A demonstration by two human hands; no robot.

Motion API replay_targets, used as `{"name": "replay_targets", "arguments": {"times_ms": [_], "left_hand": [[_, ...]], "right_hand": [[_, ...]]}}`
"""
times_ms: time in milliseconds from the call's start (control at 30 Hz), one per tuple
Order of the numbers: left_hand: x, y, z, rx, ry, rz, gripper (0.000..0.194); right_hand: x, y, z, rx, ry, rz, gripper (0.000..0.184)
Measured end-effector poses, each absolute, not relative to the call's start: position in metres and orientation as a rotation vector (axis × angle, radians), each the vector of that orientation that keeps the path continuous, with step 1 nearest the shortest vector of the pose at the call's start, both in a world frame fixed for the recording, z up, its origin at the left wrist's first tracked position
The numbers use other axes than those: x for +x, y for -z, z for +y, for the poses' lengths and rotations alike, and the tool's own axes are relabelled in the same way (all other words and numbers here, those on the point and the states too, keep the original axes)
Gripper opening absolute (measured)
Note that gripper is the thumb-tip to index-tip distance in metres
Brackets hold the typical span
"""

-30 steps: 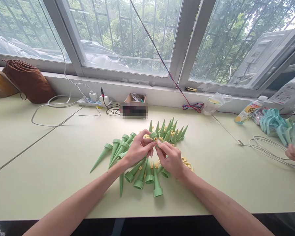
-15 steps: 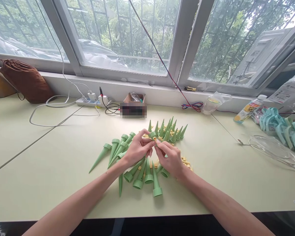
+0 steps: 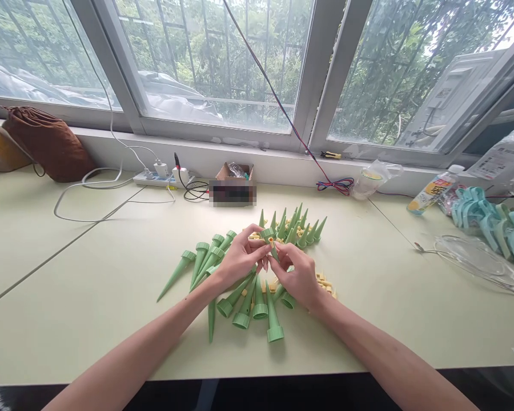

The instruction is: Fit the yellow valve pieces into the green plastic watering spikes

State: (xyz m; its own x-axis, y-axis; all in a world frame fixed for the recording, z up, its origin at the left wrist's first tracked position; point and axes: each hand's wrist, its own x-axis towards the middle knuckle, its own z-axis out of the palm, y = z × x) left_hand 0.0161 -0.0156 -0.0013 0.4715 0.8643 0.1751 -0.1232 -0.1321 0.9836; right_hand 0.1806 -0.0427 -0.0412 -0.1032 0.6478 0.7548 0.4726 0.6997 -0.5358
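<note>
In the head view, my left hand pinches the ribbed collar of a green plant watering spike between thumb and fingers. A small yellow valve piece sits on the side of this spike. My right hand is closed at the spike's narrow end, with thumb and forefinger on it; the tip is hidden by the fingers. Below the hands lie several loose green spikes with their open collars toward me. More spikes fan out left of my left hand.
Behind the hands several green spikes stand points up among yellow pieces. More yellow pieces lie beside my right wrist. Farther back are a small box, a power strip, a bottle and light-blue clips.
My right fingertips have moved off the yellow piece and down along the spike, so more of its green body shows. My left hand keeps its hold on the collar.
</note>
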Motion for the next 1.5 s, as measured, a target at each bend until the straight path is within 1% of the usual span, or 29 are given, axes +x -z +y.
{"name": "replay_targets", "arguments": {"times_ms": [267,333,433,500,633,867,1033,1233,1500], "left_hand": [[0.012,-0.007,-0.012,1.458,-1.027,0.738,0.036],[0.008,-0.014,-0.009,1.446,-1.118,0.803,0.038],[0.003,-0.021,-0.006,1.446,-1.211,0.959,0.044],[0.002,-0.021,-0.006,1.490,-1.175,1.013,0.044],[0.007,-0.012,-0.009,1.733,-1.014,1.106,0.036],[0.009,0.000,-0.010,2.095,-0.886,1.254,0.032],[0.008,0.000,-0.009,2.130,-0.825,1.279,0.032],[0.006,0.000,-0.008,2.191,-0.753,1.314,0.038],[0.005,0.000,-0.007,2.237,-0.746,1.350,0.033]], "right_hand": [[0.182,0.031,-0.046,-0.974,-0.361,-1.715,0.026],[0.185,0.027,-0.045,-0.984,-0.402,-1.698,0.020],[0.193,0.023,-0.041,-1.001,-0.356,-1.625,0.016],[0.198,0.021,-0.038,-1.025,-0.319,-1.593,0.015],[0.203,0.020,-0.033,-1.058,-0.260,-1.589,0.015],[0.203,0.019,-0.032,-1.074,-0.235,-1.618,0.016],[0.205,0.019,-0.031,-1.061,-0.253,-1.648,0.019],[0.206,0.020,-0.030,-1.055,-0.254,-1.664,0.019],[0.206,0.021,-0.029,-1.048,-0.254,-1.684,0.019]]}}
